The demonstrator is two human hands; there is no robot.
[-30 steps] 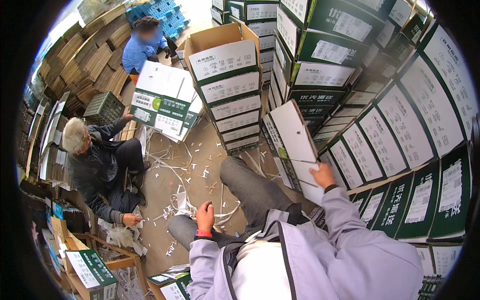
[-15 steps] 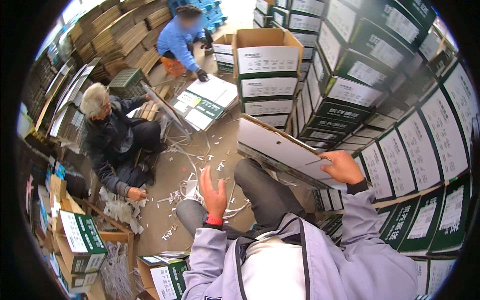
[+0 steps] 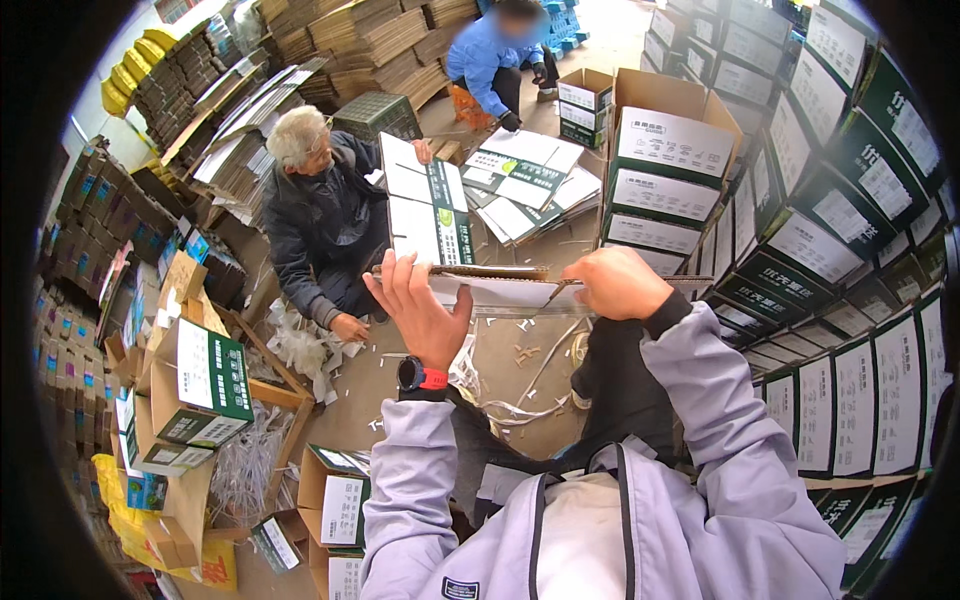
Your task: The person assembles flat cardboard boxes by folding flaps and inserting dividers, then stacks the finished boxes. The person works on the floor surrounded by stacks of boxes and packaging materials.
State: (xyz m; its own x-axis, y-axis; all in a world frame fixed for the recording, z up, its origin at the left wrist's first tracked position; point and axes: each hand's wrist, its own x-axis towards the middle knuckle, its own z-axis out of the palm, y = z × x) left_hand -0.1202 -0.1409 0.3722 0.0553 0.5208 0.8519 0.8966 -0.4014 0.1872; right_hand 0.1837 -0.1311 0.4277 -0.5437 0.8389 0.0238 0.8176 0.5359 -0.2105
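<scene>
In front of me a flattened white carton (image 3: 505, 291) is seen almost edge-on, its brown cut edge facing up. My right hand (image 3: 618, 284) is closed on the top edge toward its right end. Against the carton's left end lies my left hand (image 3: 425, 312), fingers stretched and spread, thumb apart, fingertips reaching just past the top edge. A watch with a red strap (image 3: 420, 376) is on my left wrist. Just beyond the carton, a person in a dark jacket (image 3: 330, 215) holds up a white and green flattened carton (image 3: 428, 205).
A person in blue (image 3: 485, 70) touches a pile of flat cartons (image 3: 545, 225). Open cartons (image 3: 655, 190) stand stacked beyond my right hand, with tall carton walls (image 3: 865, 390) at right. Straps and scraps (image 3: 525, 385) litter the floor. Formed boxes (image 3: 205, 380) stand at left.
My left hand has come up from empty air to the carton. The carton has swung round toward the middle, edge up. My view has shifted left, and the person in dark has raised a carton.
</scene>
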